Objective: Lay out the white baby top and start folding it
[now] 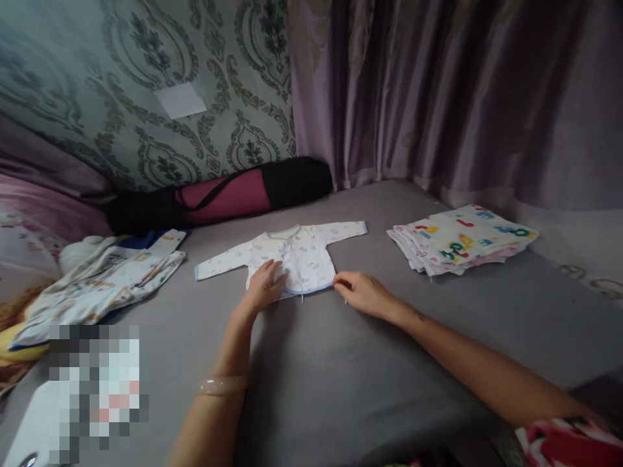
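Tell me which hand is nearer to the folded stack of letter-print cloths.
Right. The right hand rests at the baby shirt's lower right hem corner, on the side toward the folded stack. The left hand lies flat on the shirt's lower left part, farther away.

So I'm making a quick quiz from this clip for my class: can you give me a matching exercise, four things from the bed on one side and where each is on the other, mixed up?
Things:
1. baby shirt
2. folded stack of letter-print cloths
3. maroon and black bag
4. heap of pale clothes

Places:
A. along the wall, at the back of the bed
B. spread flat with sleeves out, under the left hand, the right hand at its hem corner
C. on the left side of the bed
D. on the right side, near the curtain

Pairs: 1-B, 2-D, 3-A, 4-C
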{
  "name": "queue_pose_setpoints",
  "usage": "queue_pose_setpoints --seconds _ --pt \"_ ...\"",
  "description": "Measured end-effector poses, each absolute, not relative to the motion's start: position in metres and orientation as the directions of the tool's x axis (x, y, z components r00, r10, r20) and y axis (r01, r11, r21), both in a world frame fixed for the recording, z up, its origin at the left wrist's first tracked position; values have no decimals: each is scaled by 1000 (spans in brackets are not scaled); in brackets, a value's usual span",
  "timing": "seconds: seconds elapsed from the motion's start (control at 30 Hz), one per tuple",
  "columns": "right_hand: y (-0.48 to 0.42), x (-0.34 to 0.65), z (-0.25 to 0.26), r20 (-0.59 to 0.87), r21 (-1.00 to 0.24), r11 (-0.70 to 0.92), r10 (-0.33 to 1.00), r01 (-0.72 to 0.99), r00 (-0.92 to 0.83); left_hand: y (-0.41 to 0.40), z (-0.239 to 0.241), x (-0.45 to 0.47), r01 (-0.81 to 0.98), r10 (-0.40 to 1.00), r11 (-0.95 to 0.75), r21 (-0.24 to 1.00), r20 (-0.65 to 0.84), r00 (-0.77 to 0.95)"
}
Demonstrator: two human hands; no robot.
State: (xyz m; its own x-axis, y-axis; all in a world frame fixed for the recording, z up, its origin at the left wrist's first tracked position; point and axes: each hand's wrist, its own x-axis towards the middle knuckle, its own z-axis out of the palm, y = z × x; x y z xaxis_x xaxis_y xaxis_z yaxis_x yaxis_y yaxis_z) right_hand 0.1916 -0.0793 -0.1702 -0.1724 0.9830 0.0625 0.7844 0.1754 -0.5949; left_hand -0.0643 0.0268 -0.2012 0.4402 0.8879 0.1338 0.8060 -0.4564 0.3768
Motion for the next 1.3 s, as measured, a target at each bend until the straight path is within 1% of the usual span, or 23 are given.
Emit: queue_pose_setpoints --seconds 0.07,0.1,0.17,0.27,0.33,0.4,0.47,0.57,0.67,0.73,0.83,0.93,1.0,1.13,1.23,1.3 --pt "-62 198 -175 53 -574 72 997 816 -52 25 -191 -73 812 907 -422 403 180 382" --pt "-55 199 -178 43 -560 39 999 828 -18 23 -187 -79 828 927 -375 418 187 325" --pt "-46 199 -183 15 -524 -18 999 852 30 16 -181 -95 870 973 -222 440 158 168" --pt "-39 192 -187 -34 -465 -101 995 879 96 1 -180 -123 888 996 52 457 35 -77" --pt "-38 187 -190 -54 -450 -139 990 882 128 -10 -183 -138 848 983 184 497 -81 -166" --pt "-36 183 -193 -64 -446 -162 987 880 150 -19 -187 -144 777 964 265 571 -188 -191" --pt "-34 182 -196 -60 -445 -160 987 881 149 -25 -188 -141 692 955 292 660 -244 -171" --pt "-33 184 -198 -37 -468 -120 993 876 116 -29 -187 -128 610 964 252 751 -253 -88" --pt "-35 186 -196 -37 -520 -98 995 849 93 -30 -188 -117 619 975 196 760 -220 -39" --pt "-37 186 -196 -32 -535 -91 996 840 88 -30 -191 -112 675 987 151 723 -148 -62" --pt "-41 181 -195 -6 -493 -95 994 865 106 -32 -199 -108 805 997 60 590 0 -75" --pt "-44 177 -196 -3 -425 -111 993 899 121 -35 -203 -107 901 994 -93 425 99 56" --pt "-46 176 -195 -6 -389 -97 995 916 103 -37 -202 -109 934 986 -164 318 91 142" --pt "-46 178 -196 6 -347 -46 999 937 52 -38 -193 -115 963 973 -229 141 -1 231" --pt "-45 179 -199 17 -322 -17 1000 947 24 -37 -189 -120 951 951 -305 55 -33 307" --pt "-45 179 -202 32 -306 2 999 952 8 -36 -188 -125 947 945 -320 32 -61 322"
